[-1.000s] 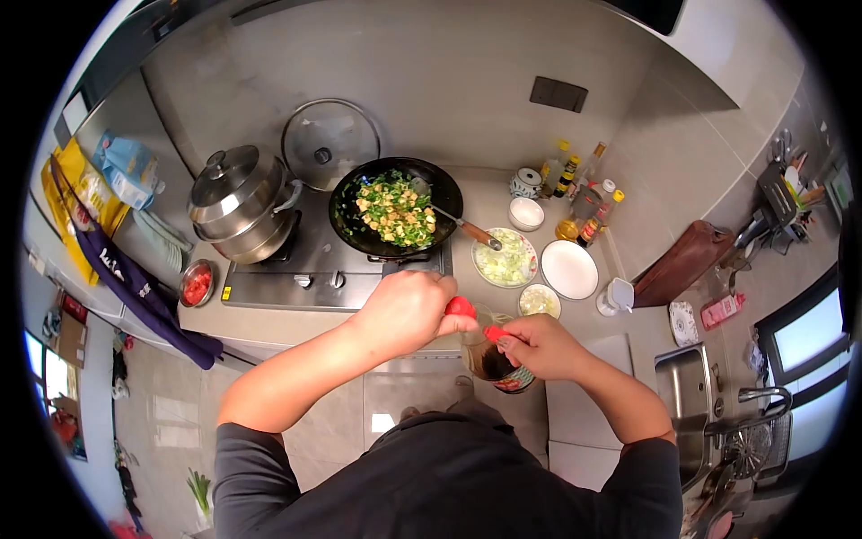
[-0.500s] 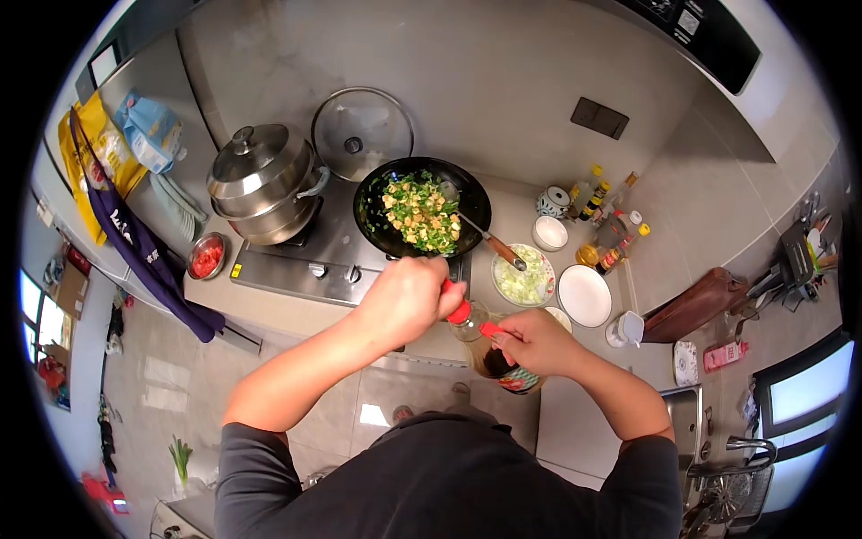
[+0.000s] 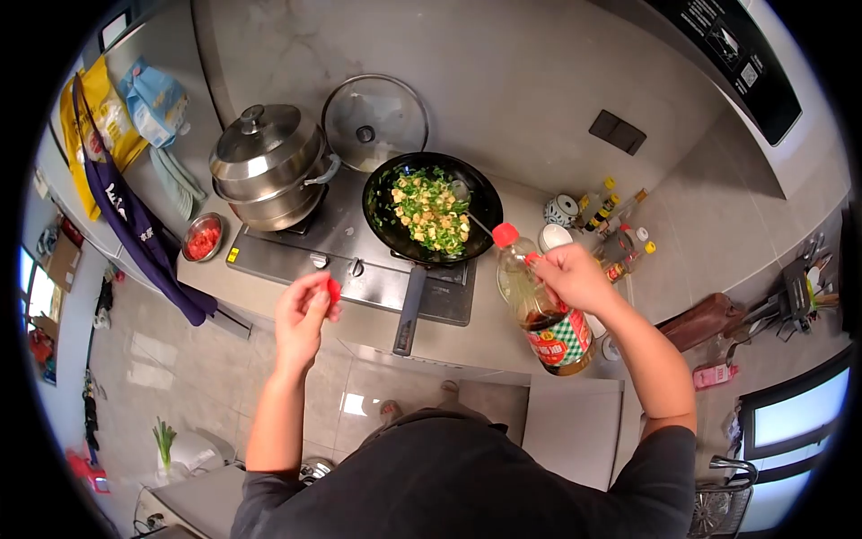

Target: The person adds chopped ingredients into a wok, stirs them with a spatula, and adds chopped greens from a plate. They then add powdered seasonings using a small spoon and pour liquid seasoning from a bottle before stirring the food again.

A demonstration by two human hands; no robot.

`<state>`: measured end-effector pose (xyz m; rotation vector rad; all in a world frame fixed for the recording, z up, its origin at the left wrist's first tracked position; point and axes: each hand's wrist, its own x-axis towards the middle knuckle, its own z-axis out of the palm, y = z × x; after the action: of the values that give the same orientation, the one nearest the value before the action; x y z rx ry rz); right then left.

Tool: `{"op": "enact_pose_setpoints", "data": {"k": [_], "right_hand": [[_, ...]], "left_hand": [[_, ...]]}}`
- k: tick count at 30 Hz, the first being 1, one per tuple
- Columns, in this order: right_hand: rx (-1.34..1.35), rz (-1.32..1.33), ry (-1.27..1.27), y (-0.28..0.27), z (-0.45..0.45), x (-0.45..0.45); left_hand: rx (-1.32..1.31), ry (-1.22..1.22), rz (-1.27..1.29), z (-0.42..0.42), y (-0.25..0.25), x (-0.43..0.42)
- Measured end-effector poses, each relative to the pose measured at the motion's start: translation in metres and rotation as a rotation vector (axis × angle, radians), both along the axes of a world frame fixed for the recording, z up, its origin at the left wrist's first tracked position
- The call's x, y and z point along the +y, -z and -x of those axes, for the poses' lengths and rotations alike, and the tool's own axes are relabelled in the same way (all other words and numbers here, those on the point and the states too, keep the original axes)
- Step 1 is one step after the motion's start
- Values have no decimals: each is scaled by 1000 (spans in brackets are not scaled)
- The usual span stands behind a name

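Note:
Pinched in the fingers of my left hand [image 3: 303, 319] is a small red cap [image 3: 333, 290], held in front of the stove's knobs. My right hand [image 3: 576, 277] grips a large soy sauce bottle [image 3: 558, 337] by its red handle. The bottle leans slightly, its red top [image 3: 505, 235] toward the wok, with dark liquid low inside. On the stove, the black wok [image 3: 380, 229] holds chopped greens and pale yellow pieces [image 3: 431, 211]. A spatula [image 3: 479, 222] rests in the wok, its handle partly hidden behind the bottle.
A steel steamer pot [image 3: 269, 171] stands left of the wok, with a glass lid [image 3: 375, 117] leaning behind. A bowl of red chopped food [image 3: 203, 239] sits far left. Several condiment bottles [image 3: 600, 205] and a white bowl [image 3: 555, 236] are at the right.
My hands have moved apart: the left swung left with the red cap, and the right lifted the bottle up and rightward. The wok's handle has come into view.

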<state>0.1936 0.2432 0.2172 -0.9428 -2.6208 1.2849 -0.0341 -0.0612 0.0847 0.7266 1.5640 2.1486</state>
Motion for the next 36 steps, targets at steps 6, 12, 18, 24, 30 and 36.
{"op": "enact_pose_setpoints", "data": {"k": [6, 12, 18, 24, 30, 36], "right_hand": [[-80, -41, 27, 23, 49, 31], [-86, -51, 30, 30, 84, 38], [-128, -77, 17, 36, 109, 42], [-110, 28, 16, 39, 115, 47], [82, 162, -87, 25, 85, 34], [287, 236, -166, 11, 25, -26]], "left_hand": [[-154, -182, 50, -12, 53, -55], [-227, -210, 38, -31, 76, -83], [-252, -214, 12, -34, 80, -90], [-249, -213, -19, -34, 82, -90], [-128, -160, -31, -26, 53, -71], [354, 21, -16, -18, -61, 12]]}}
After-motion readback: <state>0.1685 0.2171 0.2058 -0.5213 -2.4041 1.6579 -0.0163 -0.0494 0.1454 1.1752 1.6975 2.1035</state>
